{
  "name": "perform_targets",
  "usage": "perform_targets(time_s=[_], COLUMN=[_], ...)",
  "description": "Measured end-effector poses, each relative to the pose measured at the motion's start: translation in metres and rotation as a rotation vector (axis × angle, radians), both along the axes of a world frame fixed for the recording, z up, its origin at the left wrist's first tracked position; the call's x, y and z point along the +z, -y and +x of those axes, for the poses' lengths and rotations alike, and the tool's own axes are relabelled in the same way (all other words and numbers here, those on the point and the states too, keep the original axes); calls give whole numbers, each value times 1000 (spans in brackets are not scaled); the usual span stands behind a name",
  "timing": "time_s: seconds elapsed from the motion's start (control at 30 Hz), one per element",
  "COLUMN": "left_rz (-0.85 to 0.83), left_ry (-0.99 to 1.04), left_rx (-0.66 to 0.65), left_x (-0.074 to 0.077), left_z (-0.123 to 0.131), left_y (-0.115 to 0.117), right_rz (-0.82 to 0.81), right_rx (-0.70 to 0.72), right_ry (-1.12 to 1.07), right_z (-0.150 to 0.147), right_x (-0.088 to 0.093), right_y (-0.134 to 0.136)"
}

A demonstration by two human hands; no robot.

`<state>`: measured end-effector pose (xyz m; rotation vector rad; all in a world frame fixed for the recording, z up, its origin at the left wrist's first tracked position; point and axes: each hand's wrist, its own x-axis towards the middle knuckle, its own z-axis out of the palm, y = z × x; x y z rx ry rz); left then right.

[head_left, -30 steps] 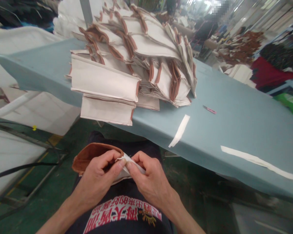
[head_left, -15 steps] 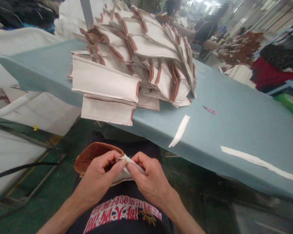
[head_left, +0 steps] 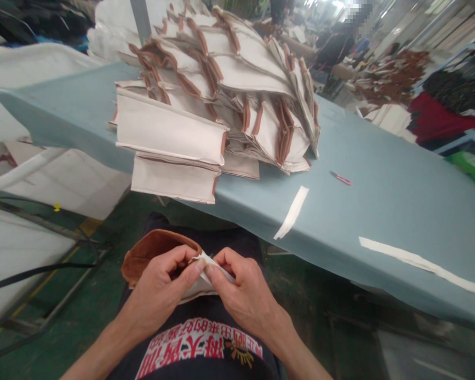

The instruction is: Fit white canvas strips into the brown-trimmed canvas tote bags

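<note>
On my lap lies a sewn fabric piece (head_left: 150, 248), brown on its inner side and off-white outside, its left end gaping. My left hand (head_left: 168, 274) pinches its off-white corner between thumb and fingers. Close against it, my right hand (head_left: 239, 277) grips the same off-white edge, thumb on top. The two thumbs nearly meet at the corner, and the fingertips underneath are hidden. Beyond my hands, a large heap of similar off-white and brown pieces (head_left: 253, 68) is piled on the table, with some jutting over its near edge.
The blue-green covered table (head_left: 399, 195) slants across ahead of me. On it lie a small pink-handled tool (head_left: 341, 178), a short white strip (head_left: 292, 212) and a longer white strip (head_left: 419, 262). A white-draped metal frame (head_left: 43, 179) stands at left; brown piles (head_left: 396, 76) are farther back.
Hardly anything differs. Both hands keep their pinch on the fabric corner in the same place, and the view has shifted very slightly.
</note>
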<state>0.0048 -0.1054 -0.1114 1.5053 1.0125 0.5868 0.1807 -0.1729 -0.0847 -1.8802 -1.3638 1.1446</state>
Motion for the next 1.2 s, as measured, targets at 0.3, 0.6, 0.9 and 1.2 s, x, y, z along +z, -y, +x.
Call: perform_targets(time_s=[0.3,0.6,0.9,1.2], left_rz=[15,-2,-98,-199], left_ry=[-7,-19,9,18], left_rx=[-3,-35,-47,-67], left_x=[-2,7,4,-10], left_z=[-2,2,2,3], left_y=[1,-3,-5,-6], right_rz=[-27,-23,-18,-19], right_rx=[11,14,18,24], right_ry=[-4,-15,-30,-33], right_z=[0,0,1,3], right_x=[2,-4,-10,-21], right_y=[-1,0,1,0])
